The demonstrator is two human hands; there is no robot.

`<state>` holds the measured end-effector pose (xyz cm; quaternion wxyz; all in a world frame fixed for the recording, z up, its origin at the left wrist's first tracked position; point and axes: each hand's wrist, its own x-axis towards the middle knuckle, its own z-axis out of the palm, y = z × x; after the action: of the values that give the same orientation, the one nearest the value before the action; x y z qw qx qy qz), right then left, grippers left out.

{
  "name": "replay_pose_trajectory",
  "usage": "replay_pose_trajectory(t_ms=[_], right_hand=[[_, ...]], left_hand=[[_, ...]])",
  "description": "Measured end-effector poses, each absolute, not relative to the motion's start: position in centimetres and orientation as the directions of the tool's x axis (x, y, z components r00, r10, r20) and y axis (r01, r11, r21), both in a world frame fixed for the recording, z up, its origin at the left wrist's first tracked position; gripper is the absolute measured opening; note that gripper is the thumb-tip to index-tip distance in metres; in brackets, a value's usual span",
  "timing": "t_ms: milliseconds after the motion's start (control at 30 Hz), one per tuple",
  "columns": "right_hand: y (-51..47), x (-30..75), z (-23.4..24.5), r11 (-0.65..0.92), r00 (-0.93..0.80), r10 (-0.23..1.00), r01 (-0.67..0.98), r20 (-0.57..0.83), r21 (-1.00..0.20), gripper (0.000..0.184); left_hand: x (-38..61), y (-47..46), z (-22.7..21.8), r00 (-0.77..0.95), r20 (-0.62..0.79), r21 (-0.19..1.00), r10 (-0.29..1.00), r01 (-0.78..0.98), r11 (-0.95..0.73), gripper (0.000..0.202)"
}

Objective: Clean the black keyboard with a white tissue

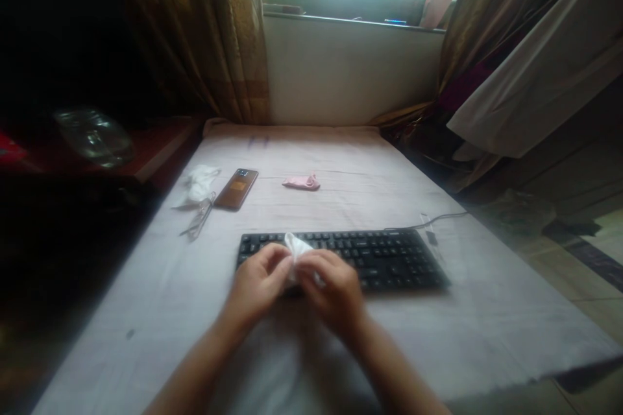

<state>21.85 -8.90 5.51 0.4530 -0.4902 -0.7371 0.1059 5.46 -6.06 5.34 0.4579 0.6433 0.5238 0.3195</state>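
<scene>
Both hands meet over the left half of a black keyboard [389, 262] that lies on the cloth-covered table. Pinched between them is a small white tissue [298, 245], with one tip sticking up above the fingers. My left hand [257, 275] is closed on its left side, thumb and fingertips together. From the right, my right hand [335, 282] grips the same tissue with bent fingers. The lower part of the tissue is mostly hidden by the fingers, and the keys beneath the hands are covered from sight.
Beyond the keyboard lie a brown phone [237, 189] and a folded pink cloth [302, 182]. Left of the phone are a crumpled white piece [202, 181] and a thin pointed tool [198, 217]. A cable [433, 218] runs off the right edge. Curtains [233, 32] flank the window.
</scene>
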Motion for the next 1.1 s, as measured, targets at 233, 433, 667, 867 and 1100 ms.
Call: replay_pose_trajectory(t_ms=[233,433,667,867,1100], right_hand=[[-9.8,21.6,6.0,0.68,-0.2,0.692,0.502,0.693,-0.534,0.011],[-8.2,23.6,6.6,0.503,0.046,0.804,0.478,0.592,-0.72,0.023],[-8.1,23.4,5.8,0.213,-0.095,0.975,0.156,0.2,-0.965,0.02],[-8.8,22.2,6.2,0.172,0.03,0.984,0.115,0.176,-0.978,0.015],[-9.2,20.9,6.4,0.121,0.215,0.968,0.05,0.129,-0.991,0.02]], left_hand=[[5.2,-6.5,5.6,0.139,-0.041,0.987,0.989,0.161,0.018,0.039],[5.4,-7.9,6.5,0.134,-0.007,0.982,0.991,0.189,-0.018,0.03],[5.3,-8.6,6.7,0.17,0.051,0.955,0.984,0.28,-0.098,0.028],[6.2,-8.5,6.6,0.153,0.145,0.924,0.977,0.333,-0.189,0.024],[6.9,-8.6,5.6,0.041,0.514,0.753,0.857,0.457,-0.474,0.009]])
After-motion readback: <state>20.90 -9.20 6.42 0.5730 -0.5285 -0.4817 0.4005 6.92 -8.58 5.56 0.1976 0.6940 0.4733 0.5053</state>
